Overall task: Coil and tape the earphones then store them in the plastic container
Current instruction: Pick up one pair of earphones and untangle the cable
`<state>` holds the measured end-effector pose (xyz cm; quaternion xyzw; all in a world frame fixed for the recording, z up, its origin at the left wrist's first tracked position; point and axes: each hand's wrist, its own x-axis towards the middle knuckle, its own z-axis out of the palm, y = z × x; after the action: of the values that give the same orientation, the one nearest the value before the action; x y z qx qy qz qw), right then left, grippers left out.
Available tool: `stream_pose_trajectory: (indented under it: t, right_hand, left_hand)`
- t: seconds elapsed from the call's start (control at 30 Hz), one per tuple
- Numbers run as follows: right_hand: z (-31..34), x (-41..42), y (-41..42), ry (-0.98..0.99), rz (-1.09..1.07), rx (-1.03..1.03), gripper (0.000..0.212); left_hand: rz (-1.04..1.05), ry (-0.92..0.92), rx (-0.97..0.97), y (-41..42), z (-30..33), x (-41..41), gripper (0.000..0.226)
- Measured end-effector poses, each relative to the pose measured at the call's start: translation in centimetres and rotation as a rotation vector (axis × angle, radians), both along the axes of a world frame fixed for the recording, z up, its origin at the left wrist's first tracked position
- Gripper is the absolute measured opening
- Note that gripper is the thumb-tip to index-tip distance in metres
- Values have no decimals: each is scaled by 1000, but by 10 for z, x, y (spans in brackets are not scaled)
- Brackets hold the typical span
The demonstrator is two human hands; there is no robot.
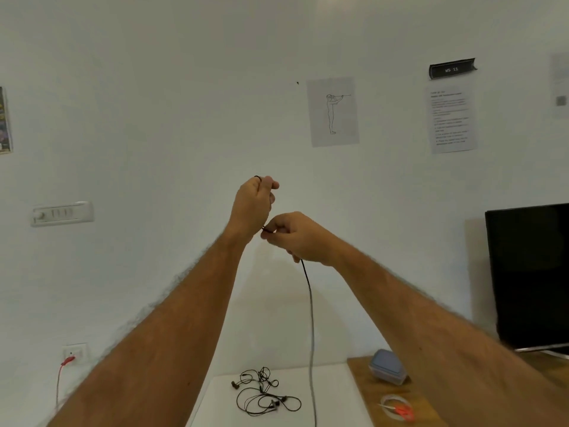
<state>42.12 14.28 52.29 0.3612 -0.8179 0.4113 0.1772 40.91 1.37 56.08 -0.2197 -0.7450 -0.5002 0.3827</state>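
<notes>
Earphones [264,392] lie tangled on the white table [332,396] at the bottom of the view, loose black loops with the buds showing. To their right, on the wooden surface [363,383], sit a roll of clear tape [392,406] with red-handled scissors [401,411] lying on it, and just behind them the plastic container [388,369] with its blue lid on. A second black cable [311,334] rises from the bottom edge straight up to the right hand [298,237], whose fingertips pinch it at chest height. The left hand [254,204], just above and touching the right, has its fingers curled round the same cable, a small loop poking out at the top. Farther back, a dark monitor [529,275] stands at the right, and printed sheets [334,111] hang on the white wall.
</notes>
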Motion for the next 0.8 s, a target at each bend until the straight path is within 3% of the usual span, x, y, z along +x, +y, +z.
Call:
stream_pose_trajectory:
  t: [0.1,0.27,0.43,0.8]
  right_hand:
    - [3,2,5,84,-32,69,18]
    - [4,0,18,266,-128,147,22]
    - [10,-7,32,369,-200,200,5]
    - [12,-26,51,408,-213,23,2]
  left_hand:
    - [102,-11,-189,-2,-14,-5,33]
    - [83,-109,-341,-7,-40,-8,45]
    - [-229,-410,-216,-8,-57,-2,52]
    - [-437,-557,-95,-6,-59,9,36]
